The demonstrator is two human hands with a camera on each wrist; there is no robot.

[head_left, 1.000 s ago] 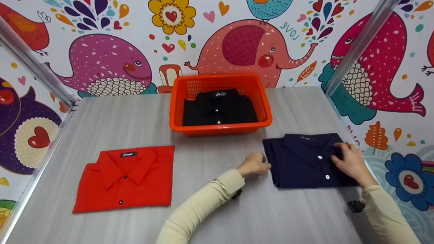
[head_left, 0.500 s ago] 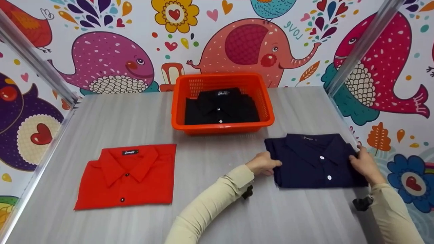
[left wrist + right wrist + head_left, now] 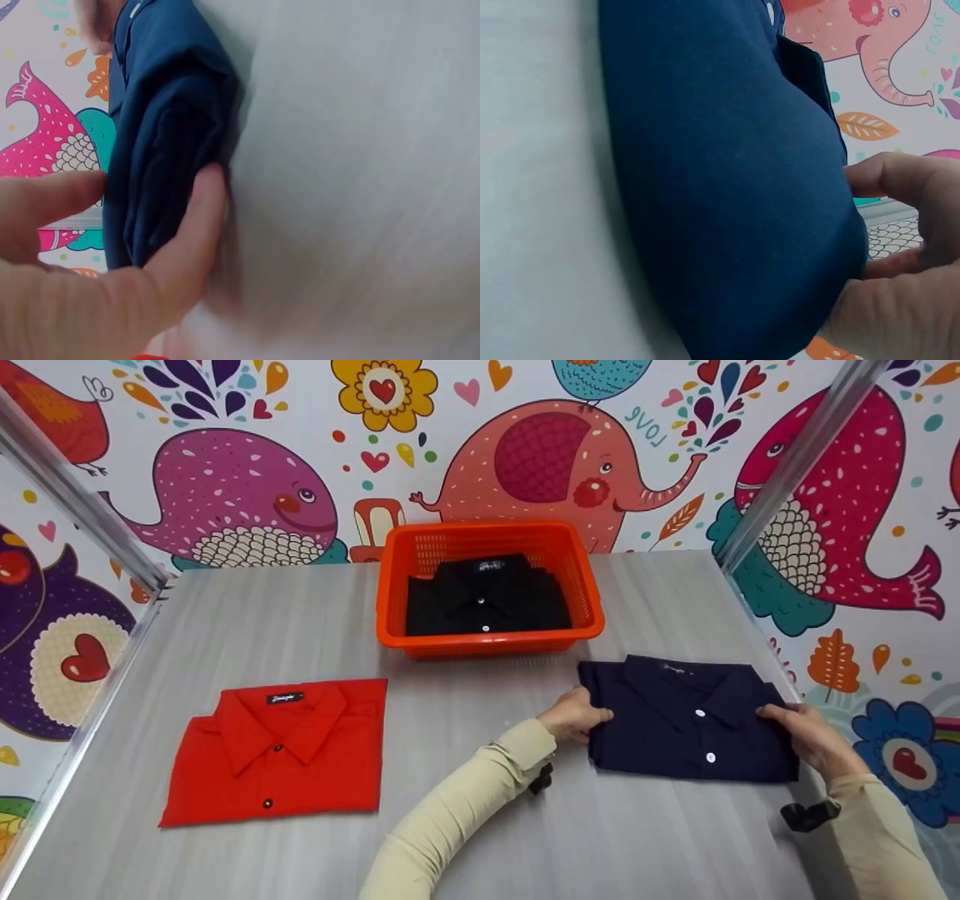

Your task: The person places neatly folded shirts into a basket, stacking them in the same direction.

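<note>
A folded navy shirt (image 3: 667, 727) with white buttons is at the right of the table, collar toward the basket. My left hand (image 3: 576, 715) pinches its left edge; in the left wrist view, the stacked folds (image 3: 169, 161) lie between thumb and fingers. At the opposite edge, my right hand (image 3: 814, 739) grips the cloth, thumb on top in the head view. Its lower fingers are partly hidden. The right wrist view shows the navy shirt's side (image 3: 727, 180) bulging beside the fingers. A folded red shirt (image 3: 277, 765) lies at the left, apart from both hands.
An orange plastic basket (image 3: 491, 642) stands at the back centre, holding a folded black shirt (image 3: 517, 604). The grey table (image 3: 480, 705) is bordered by printed walls (image 3: 247, 405) behind and at both sides, with metal corner posts (image 3: 802, 465).
My right hand has moved from the navy shirt's top to its right edge. My left hand has taken hold of the left edge, and the shirt has shifted slightly left and turned a little.
</note>
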